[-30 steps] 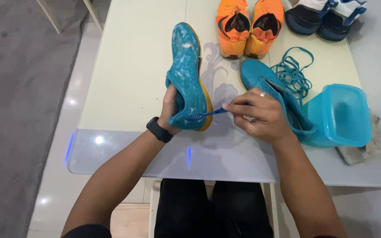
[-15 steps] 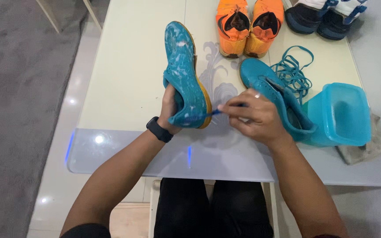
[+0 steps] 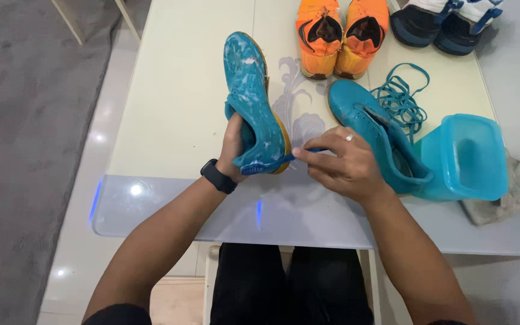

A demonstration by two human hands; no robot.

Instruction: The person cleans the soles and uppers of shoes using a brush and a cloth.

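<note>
**Right hand works the brush at the shoe's heel**

The right hand [image 3: 341, 165] pinches a blue brush [image 3: 266, 164], bristles against the heel of the soapy teal shoe [image 3: 249, 102]. The left hand [image 3: 234, 147] clasps that shoe from behind, holding it tilted above the table [image 3: 176, 108]. Since a second ago the brush has slid slightly lower along the heel and the shoe has tipped a little, so scrubbing goes on. The left fingers are hidden behind the shoe; the bristles are hard to make out. The second teal shoe [image 3: 371, 132] lies beside a teal tub [image 3: 467, 156].

Brush [image 3: 275, 161] slid lower on teal shoe [image 3: 251, 99] heel; right hand [image 3: 341, 165] moved down w/ it.
</note>
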